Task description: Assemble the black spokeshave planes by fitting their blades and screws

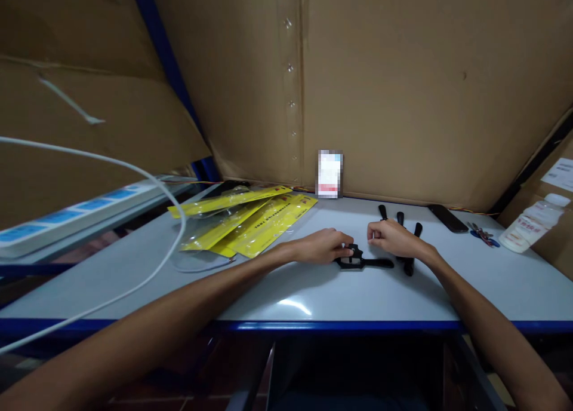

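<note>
My left hand [323,246] is closed on the middle of a black spokeshave [353,263], its fingertips by the blade area. One slim handle of the tool points right over the grey tabletop; the other end is hidden under the hand. Just to the right, my right hand [397,239] is held with curled fingers pressed together; whatever is in them, if anything, cannot be made out. Behind and below that hand lie more black spokeshaves [409,266], their handles sticking out on several sides and their middles partly covered.
Yellow blister packs [273,224] overlap at the left. A white cable [154,273] loops in front of a power strip [80,211]. A lit screen [329,175] leans on the cardboard wall. At right are a black phone [447,218], scissors [483,236] and a plastic bottle [532,223].
</note>
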Demonstrator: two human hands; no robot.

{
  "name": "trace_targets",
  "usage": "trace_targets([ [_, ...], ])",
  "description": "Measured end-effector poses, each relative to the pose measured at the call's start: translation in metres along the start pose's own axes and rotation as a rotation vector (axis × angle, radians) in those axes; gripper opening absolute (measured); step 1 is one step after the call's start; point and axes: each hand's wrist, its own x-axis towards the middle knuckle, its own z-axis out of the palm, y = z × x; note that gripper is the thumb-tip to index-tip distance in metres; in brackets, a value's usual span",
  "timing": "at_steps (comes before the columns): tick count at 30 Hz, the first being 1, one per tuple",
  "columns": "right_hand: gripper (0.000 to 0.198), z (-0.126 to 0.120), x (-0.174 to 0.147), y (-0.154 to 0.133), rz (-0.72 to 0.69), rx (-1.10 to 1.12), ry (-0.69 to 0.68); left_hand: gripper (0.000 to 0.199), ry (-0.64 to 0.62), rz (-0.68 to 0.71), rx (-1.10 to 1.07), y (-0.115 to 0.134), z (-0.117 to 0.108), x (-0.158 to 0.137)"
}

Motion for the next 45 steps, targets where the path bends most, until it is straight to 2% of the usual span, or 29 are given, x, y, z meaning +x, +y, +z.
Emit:
trace_targets([
  [4, 0.007, 0.004, 0.000, 0.002, 0.083, -0.139, -0.005, 0.029, 0.102, -0.035, 0.230, 0.004, 0.010, 0.001],
  [8, 0.013, 0.001, -0.001, -0.002, 0.099, -0.254, 0.110, 0.028, 0.147, -0.038, 0.330, 0.007, 0.021, 0.002],
  [13, 0.019, -0.012, 0.001, 0.011, 0.214, -0.287, 0.269, 0.027, 0.217, -0.042, 0.279, -0.003, 0.024, 0.006],
  [18, 0.023, -0.025, 0.000, 0.036, 0.355, -0.304, 0.378, 0.030, 0.359, -0.011, 0.046, -0.023, 0.022, 0.017],
  [21, 0.026, -0.032, -0.004, 0.045, 0.458, -0.364, 0.305, 0.031, 0.428, -0.130, 0.000, -0.039, 0.020, 0.023],
  [24, 0.026, -0.033, -0.007, 0.047, 0.476, -0.395, 0.189, 0.028, 0.484, -0.221, 0.092, -0.054, 0.017, 0.026],
  [28, 0.030, -0.029, -0.009, 0.039, 0.425, -0.409, 0.109, 0.028, 0.504, -0.232, 0.199, -0.064, 0.015, 0.026],
  [32, 0.033, -0.025, -0.009, 0.027, 0.370, -0.420, 0.089, 0.032, 0.551, -0.190, 0.207, -0.055, 0.019, 0.024],
  [36, 0.033, -0.023, -0.008, 0.021, 0.360, -0.418, 0.029, 0.047, 0.483, -0.023, 0.186, -0.029, 0.020, 0.016],
  [39, 0.029, -0.021, -0.007, 0.021, 0.401, -0.425, -0.057, 0.056, 0.340, 0.204, 0.183, -0.007, 0.019, 0.007],
  [41, 0.026, -0.021, -0.007, 0.021, 0.427, -0.421, -0.072, 0.051, 0.227, 0.340, 0.201, 0.002, 0.020, 0.004],
  [43, 0.027, -0.021, -0.007, 0.021, 0.446, -0.420, -0.069, 0.045, 0.135, 0.395, 0.230, 0.005, 0.022, 0.003],
  [45, 0.027, -0.021, -0.007, 0.021, 0.464, -0.415, -0.065, 0.042, 0.101, 0.362, 0.254, 0.003, 0.025, 0.006],
])
